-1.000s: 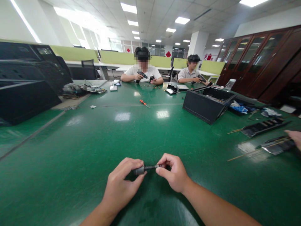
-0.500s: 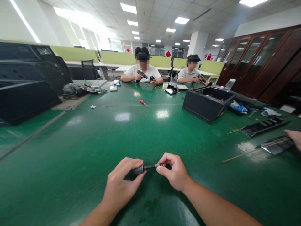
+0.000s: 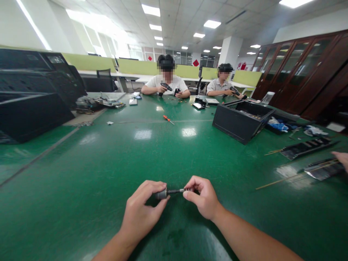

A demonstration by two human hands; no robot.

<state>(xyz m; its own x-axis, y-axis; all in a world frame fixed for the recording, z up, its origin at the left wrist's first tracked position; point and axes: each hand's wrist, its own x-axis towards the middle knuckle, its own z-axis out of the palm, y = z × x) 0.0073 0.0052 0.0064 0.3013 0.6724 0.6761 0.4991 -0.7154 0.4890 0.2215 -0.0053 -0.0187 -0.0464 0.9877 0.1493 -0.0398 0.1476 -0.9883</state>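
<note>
Low over the green table (image 3: 168, 156), near its front, my left hand (image 3: 144, 204) grips a dark grey cylinder (image 3: 162, 193) between thumb and fingers. A thin dark shaft (image 3: 174, 191) sticks out of the cylinder towards the right. At the shaft's far end my right hand (image 3: 202, 197) pinches a small ribbed metal piece (image 3: 188, 189), partly hidden by the fingertips. The shaft runs level between both hands.
An orange screwdriver (image 3: 168, 119) lies mid-table. An open black case (image 3: 241, 119) stands back right, black cases (image 3: 32, 108) at the left. Thin rods and dark sheets (image 3: 307, 147) lie at the right, near another person's hand (image 3: 342, 159). Two people (image 3: 166, 85) sit across.
The whole view has shifted slightly. Both hands keep their hold on the cylinder and the metal piece, with little visible movement between them.
</note>
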